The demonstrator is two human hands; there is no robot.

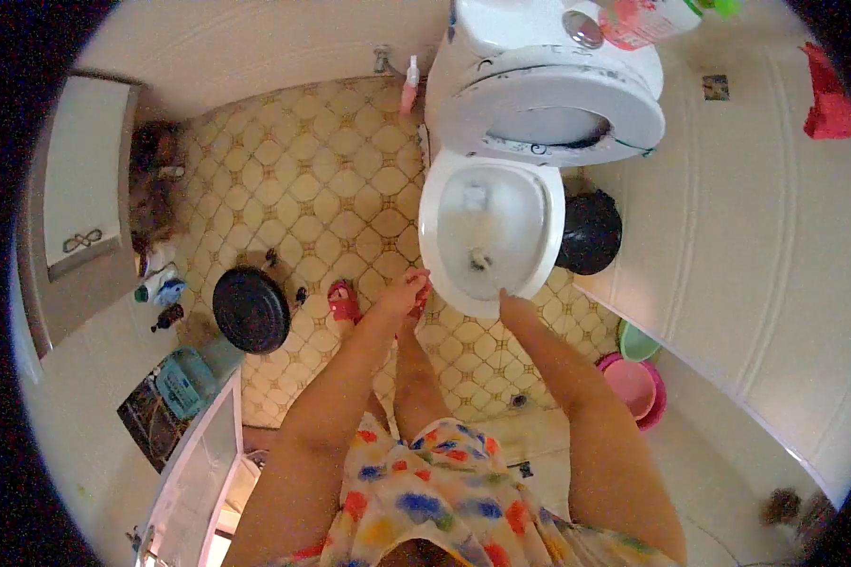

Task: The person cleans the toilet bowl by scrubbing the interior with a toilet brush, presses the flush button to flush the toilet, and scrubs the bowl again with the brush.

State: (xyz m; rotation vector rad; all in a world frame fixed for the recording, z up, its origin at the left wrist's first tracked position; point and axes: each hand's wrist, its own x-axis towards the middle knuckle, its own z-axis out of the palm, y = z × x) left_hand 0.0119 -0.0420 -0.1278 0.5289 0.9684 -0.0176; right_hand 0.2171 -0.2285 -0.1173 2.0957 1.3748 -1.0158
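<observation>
My right hand (514, 306) is closed on the handle of a toilet brush (480, 259), just over the front rim of the white toilet bowl (429, 222). The brush head is down inside the bowl, where whitish, cloudy water shows. Beside the bowl's left rim is my left hand (408, 288), its fingers loosely curled with nothing visible in them. Behind the bowl, the toilet seat and lid (624, 132) stand raised against the tank.
A pink spray bottle (409, 90) hangs by the wall; another bottle (648, 21) lies on the tank. A black bin (591, 234) stands right of the toilet, with basins (631, 389) nearer me. At left are a black round stool (251, 310) and a cabinet (85, 208).
</observation>
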